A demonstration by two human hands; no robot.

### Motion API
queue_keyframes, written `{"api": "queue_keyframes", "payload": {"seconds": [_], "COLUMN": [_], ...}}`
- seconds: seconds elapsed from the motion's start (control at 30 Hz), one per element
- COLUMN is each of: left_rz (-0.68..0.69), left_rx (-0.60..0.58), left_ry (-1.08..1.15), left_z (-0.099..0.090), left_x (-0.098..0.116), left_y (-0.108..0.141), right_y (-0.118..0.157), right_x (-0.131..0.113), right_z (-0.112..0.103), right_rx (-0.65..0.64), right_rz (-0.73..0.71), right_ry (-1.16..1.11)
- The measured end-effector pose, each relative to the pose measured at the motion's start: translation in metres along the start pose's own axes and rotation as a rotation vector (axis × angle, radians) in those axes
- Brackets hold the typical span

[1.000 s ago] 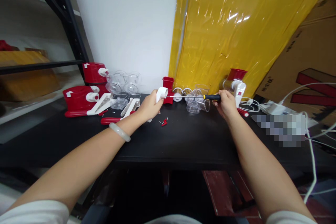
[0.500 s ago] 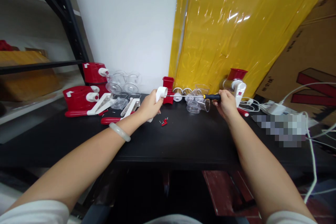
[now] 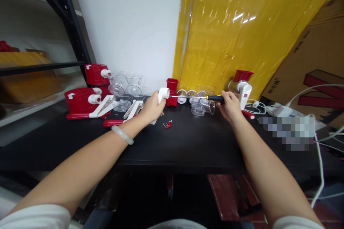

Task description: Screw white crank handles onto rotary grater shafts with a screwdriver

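My left hand [image 3: 153,109] is closed around a white plastic part [image 3: 163,94], whose round open end faces right. In my right hand [image 3: 230,104] is the black and yellow handle of a screwdriver [image 3: 215,98]. Its long shaft points left, and the tip reaches the round end of the white part; whether it touches something inside is hidden. Below the hands, a small red piece [image 3: 168,125] lies on the black table [image 3: 182,146] with several tiny screws. Behind the shaft stand a red housing [image 3: 172,86] and metal drums [image 3: 182,96].
Red bases [image 3: 80,102] with white arms and clear plastic parts [image 3: 122,103] stand at the left. More clear cups [image 3: 199,107] are behind the screwdriver. At the right are a red and white machine [image 3: 245,93], white cables [image 3: 319,161] and a cardboard box [image 3: 309,53].
The screwdriver and my right hand have shifted slightly left. The white part in my left hand has moved a little to the left and up.
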State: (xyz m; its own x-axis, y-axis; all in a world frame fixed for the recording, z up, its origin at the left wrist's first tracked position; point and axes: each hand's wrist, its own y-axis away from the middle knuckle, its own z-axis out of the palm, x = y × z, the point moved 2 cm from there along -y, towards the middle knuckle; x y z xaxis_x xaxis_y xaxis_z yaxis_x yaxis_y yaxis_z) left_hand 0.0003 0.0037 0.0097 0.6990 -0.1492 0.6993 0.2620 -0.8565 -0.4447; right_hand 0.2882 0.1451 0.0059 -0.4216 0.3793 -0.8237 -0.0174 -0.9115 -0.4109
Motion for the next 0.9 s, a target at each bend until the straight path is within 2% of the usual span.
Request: {"api": "queue_keyframes", "payload": {"seconds": [0.47, 0.9], "left_rz": [-0.004, 0.005], "left_rx": [0.018, 0.041], "left_ry": [0.031, 0.056], "left_z": [0.000, 0.001], "left_x": [-0.006, -0.014], "left_y": [-0.003, -0.008], "right_y": [0.001, 0.005], "right_x": [-0.001, -0.004], "right_z": [0.001, 0.002], "right_rx": [-0.021, -0.174], "right_rz": [0.103, 0.088], "right_ry": [-0.049, -0.122]}}
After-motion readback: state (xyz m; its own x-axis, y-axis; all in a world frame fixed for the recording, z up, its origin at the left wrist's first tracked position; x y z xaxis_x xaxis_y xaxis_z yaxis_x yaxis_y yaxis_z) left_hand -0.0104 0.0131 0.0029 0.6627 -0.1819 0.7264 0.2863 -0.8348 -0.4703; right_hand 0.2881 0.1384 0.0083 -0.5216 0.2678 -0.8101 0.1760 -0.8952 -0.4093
